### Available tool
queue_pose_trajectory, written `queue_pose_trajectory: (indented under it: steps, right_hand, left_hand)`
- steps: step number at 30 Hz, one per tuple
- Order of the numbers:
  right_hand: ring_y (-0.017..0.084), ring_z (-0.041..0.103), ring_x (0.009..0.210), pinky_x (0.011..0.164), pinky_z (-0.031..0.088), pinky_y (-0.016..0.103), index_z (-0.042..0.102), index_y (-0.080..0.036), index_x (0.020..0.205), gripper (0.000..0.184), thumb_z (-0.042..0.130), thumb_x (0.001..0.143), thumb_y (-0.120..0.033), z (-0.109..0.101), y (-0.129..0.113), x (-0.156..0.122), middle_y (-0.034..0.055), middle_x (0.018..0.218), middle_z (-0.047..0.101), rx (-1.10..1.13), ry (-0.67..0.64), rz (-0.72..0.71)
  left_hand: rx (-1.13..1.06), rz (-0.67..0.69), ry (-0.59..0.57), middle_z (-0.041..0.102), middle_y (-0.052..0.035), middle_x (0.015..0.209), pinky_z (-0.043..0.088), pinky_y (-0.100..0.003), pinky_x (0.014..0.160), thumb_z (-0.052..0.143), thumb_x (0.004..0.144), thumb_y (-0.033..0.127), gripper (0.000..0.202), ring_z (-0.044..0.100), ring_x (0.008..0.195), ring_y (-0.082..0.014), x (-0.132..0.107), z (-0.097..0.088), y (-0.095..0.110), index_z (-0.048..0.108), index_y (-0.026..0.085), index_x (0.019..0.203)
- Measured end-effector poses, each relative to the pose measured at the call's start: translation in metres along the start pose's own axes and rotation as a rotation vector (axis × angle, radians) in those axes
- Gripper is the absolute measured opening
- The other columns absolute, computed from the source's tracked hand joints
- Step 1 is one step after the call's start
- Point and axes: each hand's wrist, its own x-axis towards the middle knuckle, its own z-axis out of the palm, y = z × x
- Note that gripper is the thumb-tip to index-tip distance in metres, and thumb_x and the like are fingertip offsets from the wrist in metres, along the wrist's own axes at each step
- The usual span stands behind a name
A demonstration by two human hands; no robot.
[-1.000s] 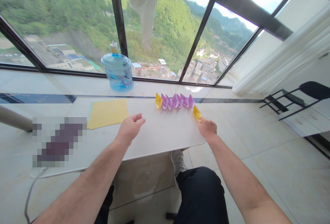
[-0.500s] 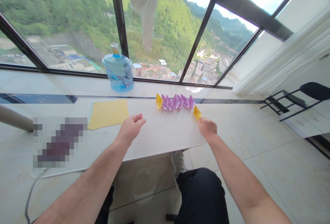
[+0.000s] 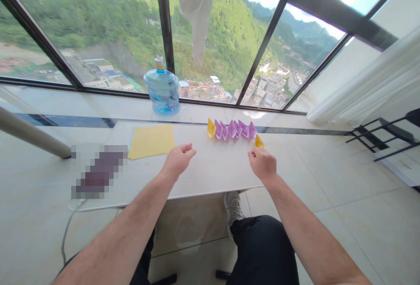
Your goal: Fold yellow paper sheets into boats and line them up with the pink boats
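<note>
A row of folded paper boats stands at the table's far edge: a yellow paper boat [image 3: 211, 128] at the left end, then several purple paper boats [image 3: 233, 129]. A second yellow paper boat [image 3: 259, 141] sits at the right end, slightly nearer to me. My right hand [image 3: 263, 163] is just in front of this boat, fingers curled, with nothing visible in them. Over the table's middle is my left hand [image 3: 178, 161], its fingers bent and drawn together around nothing I can see. It is beside the right corner of a stack of yellow paper sheets [image 3: 152, 140].
The white table [image 3: 210, 173] stands before the windows. A blue water jug [image 3: 162, 92] is on the ledge behind it. At the left, a pixelated object [image 3: 101, 171] with a cable lies on the table near a slanted pole [image 3: 33, 133]. A black folding chair [image 3: 390, 130] stands at right.
My right hand has come off the right-hand yellow paper boat and shifted left and closer to me; the boat stays in place. The whole view has swung slightly left.
</note>
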Motion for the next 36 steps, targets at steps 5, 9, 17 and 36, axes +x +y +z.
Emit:
queue_pose_trajectory:
  steps: [5, 9, 17, 36]
  right_hand:
    - [0.018, 0.065, 0.08, 0.069, 0.038, 0.027, 0.069, -0.022, 0.084, 0.027, 0.052, 0.097, -0.039, -0.001, -0.117, 0.002, 0.0053, 0.088, 0.074, 0.289, -0.229, -0.351]
    - [0.019, 0.066, 0.094, 0.078, 0.042, 0.028, 0.071, -0.024, 0.102, 0.026, 0.045, 0.097, -0.023, 0.009, -0.204, 0.014, 0.0055, 0.103, 0.075, 0.429, -0.309, -0.431]
    - [0.026, 0.052, 0.116, 0.093, 0.043, 0.036, 0.061, -0.016, 0.118, 0.035, 0.058, 0.092, -0.04, 0.025, -0.277, 0.028, 0.011, 0.121, 0.067, 0.391, -0.281, -0.402]
    - [0.022, 0.059, 0.11, 0.093, 0.047, 0.031, 0.065, -0.024, 0.111, 0.025, 0.059, 0.087, -0.023, 0.03, -0.289, 0.025, 0.0044, 0.106, 0.073, 0.591, -0.3, -0.409]
  left_hand:
    - [0.414, 0.15, 0.044, 0.071, -0.0123, 0.123, 0.045, -0.034, 0.106, 0.055, 0.086, 0.028, 0.04, 0.065, 0.118, -0.0259, 0.009, -0.018, -0.007, 0.072, 0.012, 0.119]
    - [0.806, 0.285, 0.251, 0.067, -0.017, 0.128, 0.036, -0.038, 0.113, 0.047, 0.087, 0.022, 0.044, 0.057, 0.127, -0.0291, 0.021, -0.048, -0.025, 0.07, 0.007, 0.121]
    - [1.067, 0.089, 0.148, 0.069, -0.0169, 0.122, 0.045, -0.037, 0.097, 0.05, 0.085, 0.033, 0.04, 0.061, 0.116, -0.0306, 0.027, -0.084, -0.041, 0.071, 0.014, 0.114]
    - [0.961, 0.108, 0.134, 0.073, -0.0212, 0.109, 0.048, -0.036, 0.091, 0.053, 0.082, 0.034, 0.035, 0.065, 0.107, -0.0338, 0.028, -0.086, -0.039, 0.075, 0.014, 0.101]
